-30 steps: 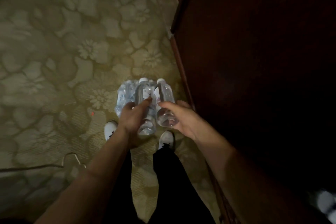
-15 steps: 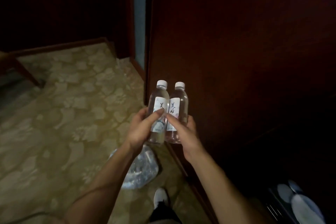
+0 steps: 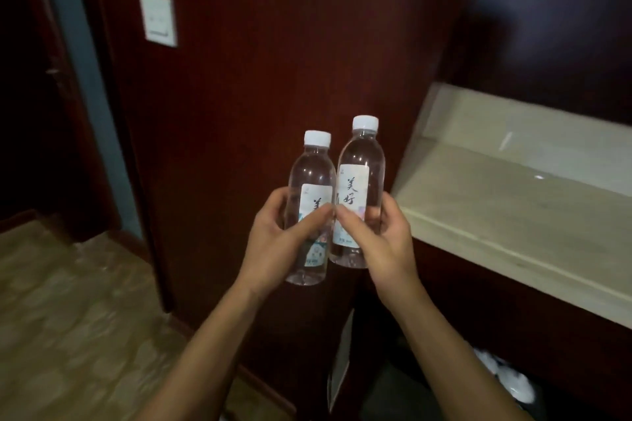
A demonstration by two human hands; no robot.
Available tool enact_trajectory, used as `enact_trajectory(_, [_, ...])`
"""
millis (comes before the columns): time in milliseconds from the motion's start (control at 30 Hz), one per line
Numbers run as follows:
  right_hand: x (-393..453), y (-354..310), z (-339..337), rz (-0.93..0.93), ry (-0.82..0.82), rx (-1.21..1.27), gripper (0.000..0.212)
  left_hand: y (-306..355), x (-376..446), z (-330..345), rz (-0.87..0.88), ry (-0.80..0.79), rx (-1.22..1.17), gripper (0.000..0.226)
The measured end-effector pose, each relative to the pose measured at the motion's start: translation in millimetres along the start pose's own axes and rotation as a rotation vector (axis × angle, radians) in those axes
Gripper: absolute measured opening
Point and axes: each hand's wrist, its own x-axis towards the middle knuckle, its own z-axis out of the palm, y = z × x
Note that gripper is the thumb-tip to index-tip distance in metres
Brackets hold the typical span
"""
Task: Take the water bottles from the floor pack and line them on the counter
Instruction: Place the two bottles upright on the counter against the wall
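Note:
I hold two clear water bottles with white caps and white labels, upright and side by side in the air. My left hand [image 3: 280,236] grips the left water bottle [image 3: 311,174] around its lower half. My right hand [image 3: 379,236] grips the right water bottle [image 3: 362,154], which sits slightly higher. The two bottles touch each other. The beige stone counter [image 3: 496,208] lies just to the right of the bottles, at about the height of my hands. The floor pack is out of view.
A dark red wooden panel [image 3: 273,61] with a white wall switch [image 3: 159,19] stands behind the bottles. Patterned carpet [image 3: 68,318] covers the floor at lower left. A dark bin with white contents [image 3: 506,383] sits under the counter. A dark doorway is at far left.
Both hands have lifted the two bottles from the floor pack up to counter height. My view has risen from the carpet and the pack to the wall panel and the counter.

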Motion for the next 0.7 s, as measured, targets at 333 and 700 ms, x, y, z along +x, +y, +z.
enact_trajectory(333, [36.3, -67.6, -165.6, -0.168, 0.181, -0.17, 0.061, 18.0, 65.1, 156.7, 0.206, -0.272, 0.039, 0.053])
enact_trajectory(700, [147.3, -39.6, -319.2, -0.153, 0.157, -0.237, 0.058, -36.6, 160.7, 306.8, 0.146, -0.276, 0.137, 0.045])
